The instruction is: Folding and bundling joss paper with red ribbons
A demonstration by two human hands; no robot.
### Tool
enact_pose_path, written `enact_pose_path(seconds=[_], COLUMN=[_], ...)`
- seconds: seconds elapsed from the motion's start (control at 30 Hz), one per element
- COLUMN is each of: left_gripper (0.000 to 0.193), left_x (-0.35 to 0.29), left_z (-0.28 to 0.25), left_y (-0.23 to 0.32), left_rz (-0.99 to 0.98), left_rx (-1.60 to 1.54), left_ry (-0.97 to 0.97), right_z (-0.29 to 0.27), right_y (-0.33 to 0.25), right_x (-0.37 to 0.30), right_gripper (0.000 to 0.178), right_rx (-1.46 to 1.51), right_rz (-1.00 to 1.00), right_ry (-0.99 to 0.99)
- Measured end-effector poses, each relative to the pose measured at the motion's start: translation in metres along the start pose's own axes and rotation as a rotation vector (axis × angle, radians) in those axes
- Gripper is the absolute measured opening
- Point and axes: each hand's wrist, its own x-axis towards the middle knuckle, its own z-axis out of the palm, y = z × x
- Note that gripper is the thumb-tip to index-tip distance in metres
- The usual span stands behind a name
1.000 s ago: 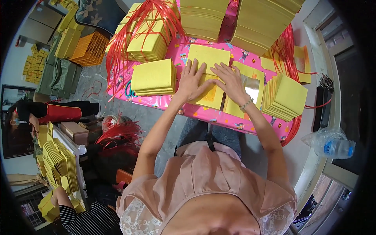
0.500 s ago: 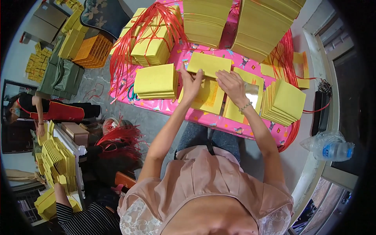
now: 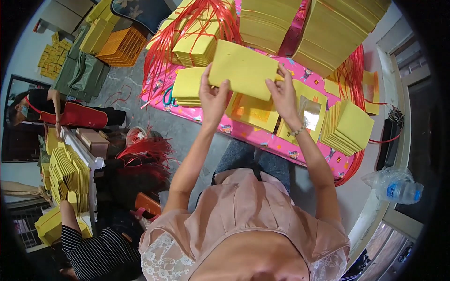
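Observation:
A folded yellow paper packet is held up, tilted, between both hands above the table. My left hand grips its left edge, thumb on the near side. My right hand pinches its right edge. Under them lies a yellow sheet with an orange print. Beside it, near my right wrist, is a yellow sheet with a shiny foil patch. A small yellow paper stack stands left of my left hand, with teal-handled scissors next to it. Fanned yellow packets stand at the right.
Tall yellow paper stacks and tied bundles with red plastic strands fill the far side of the pink-covered table. At left, two people handle yellow packets. An orange crate stands behind; a bagged bottle is at right.
Both hands have lifted the yellow packet off the table and tilted it toward me. My right hand has moved from its top to its right edge. The view has shifted slightly.

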Motion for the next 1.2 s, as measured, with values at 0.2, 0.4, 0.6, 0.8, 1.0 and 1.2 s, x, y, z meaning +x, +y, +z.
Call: enact_pose_path(seconds=[0.2,0.4,0.6,0.8,1.0,1.2], left_gripper=[0.053,0.044,0.044,0.045,0.057,0.061], left_x=[0.003,0.004,0.011,0.021,0.025,0.018], left_z=[-0.068,-0.081,-0.087,-0.116,-0.155,-0.155], left_y=[0.006,0.028,0.025,-0.009,-0.057,-0.066], left_rz=[-0.020,-0.077,-0.055,0.048,0.032,-0.085], left_rx=[-0.014,-0.056,0.005,0.275,0.560,0.589], left_ry=[0.150,0.168,0.162,0.191,0.205,0.236], right_z=[0.058,0.071,0.080,0.109,0.125,0.126], right_y=[-0.029,-0.064,-0.052,0.007,0.022,0.050], right_x=[0.009,0.004,0.013,0.036,0.042,0.052], right_gripper=[0.061,0.060,0.058,0.052,0.047,0.045], right_rx=[-0.044,-0.555,-0.335,-0.211,-0.279,-0.384], right_rz=[0.004,-0.473,-0.270,-0.131,-0.004,-0.037], right_ry=[-0.131,-0.044,-0.118,-0.178,-0.328,-0.388])
